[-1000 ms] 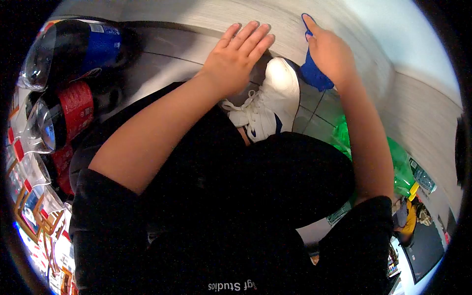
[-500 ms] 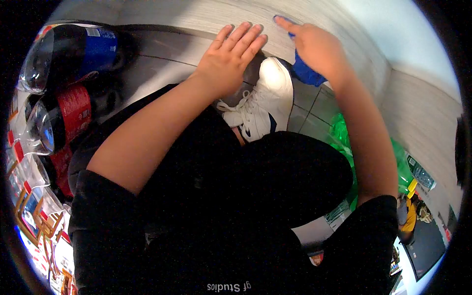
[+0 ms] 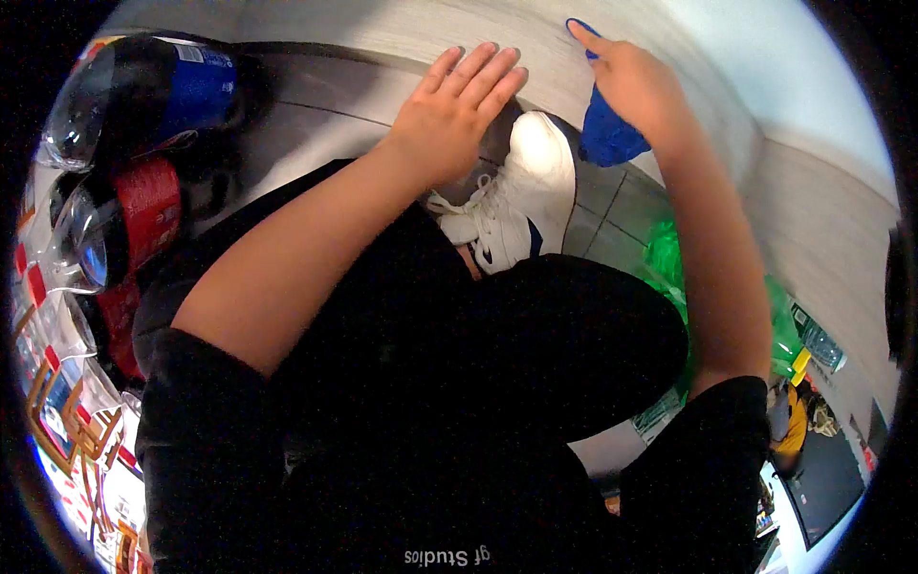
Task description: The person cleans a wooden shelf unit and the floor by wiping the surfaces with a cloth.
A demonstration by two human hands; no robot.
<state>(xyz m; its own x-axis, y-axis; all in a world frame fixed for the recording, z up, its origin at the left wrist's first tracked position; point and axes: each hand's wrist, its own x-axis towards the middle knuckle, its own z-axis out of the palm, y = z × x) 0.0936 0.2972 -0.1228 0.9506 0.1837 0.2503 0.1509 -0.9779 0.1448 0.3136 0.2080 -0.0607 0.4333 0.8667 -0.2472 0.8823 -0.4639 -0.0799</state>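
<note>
My left hand [image 3: 448, 115] lies with its fingers spread against the pale wood-grain panel [image 3: 382, 29], and nothing is in it. To the right, my right hand [image 3: 636, 91] presses a blue cloth [image 3: 610, 139] against the same panel. One finger stretches out over the cloth's edge, and the rest of the cloth hangs down below the palm. Between and below the two hands is a white shoe [image 3: 535, 182] on the grey tiled floor [image 3: 617, 206].
Large bottles with a blue label [image 3: 206, 86] and a red label [image 3: 148, 210] line the left side. Green plastic bottles [image 3: 784, 325] lie beyond my right forearm. A dark flat panel [image 3: 827, 478] is at the lower right.
My right hand and the blue cloth moved left along the panel, then back to the right. My left hand shifted only slightly and kept its fingers spread.
</note>
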